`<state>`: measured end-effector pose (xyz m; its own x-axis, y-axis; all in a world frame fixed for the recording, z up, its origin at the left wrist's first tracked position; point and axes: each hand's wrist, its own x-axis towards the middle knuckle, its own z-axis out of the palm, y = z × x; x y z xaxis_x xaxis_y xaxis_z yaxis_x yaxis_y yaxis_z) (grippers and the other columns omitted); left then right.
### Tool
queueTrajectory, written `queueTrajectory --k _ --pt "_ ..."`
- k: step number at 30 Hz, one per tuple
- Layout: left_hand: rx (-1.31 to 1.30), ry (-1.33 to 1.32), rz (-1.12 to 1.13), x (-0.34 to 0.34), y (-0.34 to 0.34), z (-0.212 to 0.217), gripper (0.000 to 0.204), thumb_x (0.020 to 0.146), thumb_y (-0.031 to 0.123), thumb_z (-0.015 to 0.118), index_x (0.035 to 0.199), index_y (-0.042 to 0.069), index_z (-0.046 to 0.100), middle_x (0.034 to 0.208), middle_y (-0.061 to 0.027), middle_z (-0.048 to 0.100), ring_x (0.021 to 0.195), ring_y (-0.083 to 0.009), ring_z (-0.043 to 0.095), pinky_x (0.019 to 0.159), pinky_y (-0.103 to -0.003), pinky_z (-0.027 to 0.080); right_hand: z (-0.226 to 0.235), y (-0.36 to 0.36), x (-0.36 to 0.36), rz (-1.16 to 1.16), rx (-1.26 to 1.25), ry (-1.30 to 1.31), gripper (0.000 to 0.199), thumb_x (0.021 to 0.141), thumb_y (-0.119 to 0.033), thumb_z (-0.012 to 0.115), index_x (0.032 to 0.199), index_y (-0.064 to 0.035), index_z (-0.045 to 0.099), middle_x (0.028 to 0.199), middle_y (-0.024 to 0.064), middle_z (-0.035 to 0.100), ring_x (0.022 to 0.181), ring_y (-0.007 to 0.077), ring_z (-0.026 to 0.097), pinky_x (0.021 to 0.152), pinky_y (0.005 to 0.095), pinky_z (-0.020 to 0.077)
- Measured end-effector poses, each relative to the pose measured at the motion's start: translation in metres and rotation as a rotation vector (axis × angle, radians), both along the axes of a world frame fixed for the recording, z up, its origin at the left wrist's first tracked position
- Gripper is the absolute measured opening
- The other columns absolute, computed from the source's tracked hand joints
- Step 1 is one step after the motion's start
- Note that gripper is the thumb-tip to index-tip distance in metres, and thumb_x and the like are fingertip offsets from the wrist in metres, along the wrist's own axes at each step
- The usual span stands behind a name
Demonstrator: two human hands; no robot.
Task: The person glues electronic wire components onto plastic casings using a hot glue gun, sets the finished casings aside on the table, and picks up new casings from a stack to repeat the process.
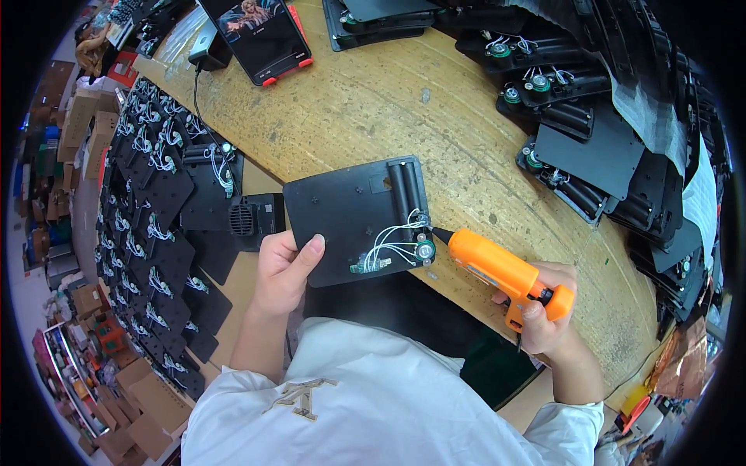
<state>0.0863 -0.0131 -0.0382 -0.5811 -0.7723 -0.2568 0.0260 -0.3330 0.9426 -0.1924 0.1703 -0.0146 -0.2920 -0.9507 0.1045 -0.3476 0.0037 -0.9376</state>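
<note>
My left hand [286, 270] grips the lower left edge of a flat black plastic panel [334, 206], thumb on its face. Along the panel's right side runs a black cylindrical housing [405, 190]. White wires [381, 247] lead from a small green circuit board [371, 266] to a round green-rimmed part [424, 250] and to the housing's lower end. My right hand [544, 314] is wrapped round an orange hot glue gun [497, 264]. The gun's dark nozzle points left, at the panel's right edge by the wire ends; whether it touches cannot be made out.
Stacked black panels with wires [148, 225] fill the left side. More panels [590, 147] are piled at the right of the wooden table [334, 109]. A phone [260, 39] leans on a red stand at the back. A small black device with a grille [242, 220] sits left of the held panel.
</note>
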Motion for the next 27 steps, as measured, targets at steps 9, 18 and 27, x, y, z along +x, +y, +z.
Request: queueTrajectory --k 9,18,27 --pt "-0.085 -0.021 -0.015 -0.001 0.001 0.016 0.019 0.098 0.008 0.058 0.087 -0.005 0.067 0.079 0.0012 0.064 0.07 -0.0024 0.051 0.062 -0.02 0.04 -0.004 0.0 0.001 0.058 -0.06 0.106 0.061 0.085 -0.057 0.065 0.057 -0.0063 0.045 0.051 0.0057 0.035 0.041 0.0257 0.039 0.042 0.0358 0.0278" --pt "-0.344 -0.107 -0.084 -0.002 0.003 0.04 0.024 0.096 0.006 0.059 0.075 -0.006 0.063 0.063 0.0026 0.057 0.056 -0.0013 0.043 0.049 -0.021 0.034 0.009 -0.005 0.0 0.143 -0.102 0.121 0.061 0.083 -0.059 0.064 0.06 -0.0044 0.049 0.053 0.0076 0.042 0.043 0.027 0.044 0.043 0.0353 0.0323" --pt "-0.597 -0.247 -0.087 -0.008 0.013 0.063 0.021 0.089 0.005 0.065 0.07 -0.003 0.063 0.05 -0.0071 0.053 0.04 -0.0103 0.047 0.042 -0.026 0.034 0.031 -0.001 0.013 0.157 -0.118 0.392 0.058 0.078 -0.058 0.072 0.077 -0.0001 0.064 0.066 0.0109 0.062 0.057 0.0289 0.064 0.055 0.0343 0.0535"
